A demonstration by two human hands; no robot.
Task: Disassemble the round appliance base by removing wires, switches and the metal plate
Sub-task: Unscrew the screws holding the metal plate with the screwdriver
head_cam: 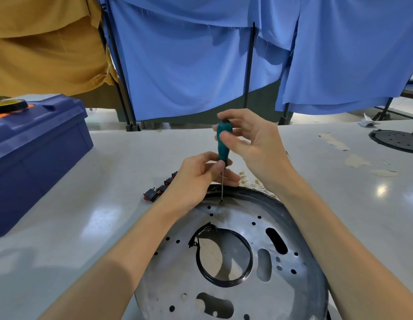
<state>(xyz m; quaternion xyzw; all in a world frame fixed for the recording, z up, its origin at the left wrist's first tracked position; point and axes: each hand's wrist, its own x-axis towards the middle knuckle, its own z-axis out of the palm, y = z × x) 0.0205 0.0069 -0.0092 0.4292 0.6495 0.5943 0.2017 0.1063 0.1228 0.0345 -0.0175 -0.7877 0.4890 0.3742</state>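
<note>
The round appliance base (302, 229) lies on the white table in front of me, its black rim around a shiny metal plate (233, 218) with several holes and a large central opening. A teal-handled screwdriver (223, 139) stands upright, its tip on a screw (221, 202) at the plate's far edge. My right hand (254, 144) grips the handle's top between thumb and fingers. My left hand (200, 176) pinches the shaft just below the handle. Several black and red switches (160, 189) lie on the table left of the base. Pale wires with brass terminals (251, 181) lie behind the rim.
A blue toolbox (37, 153) with a roll of black tape (9, 105) on its lid stands at the left. A black round cover (397, 140) lies far right. Blue and ochre cloths hang behind the table's far edge.
</note>
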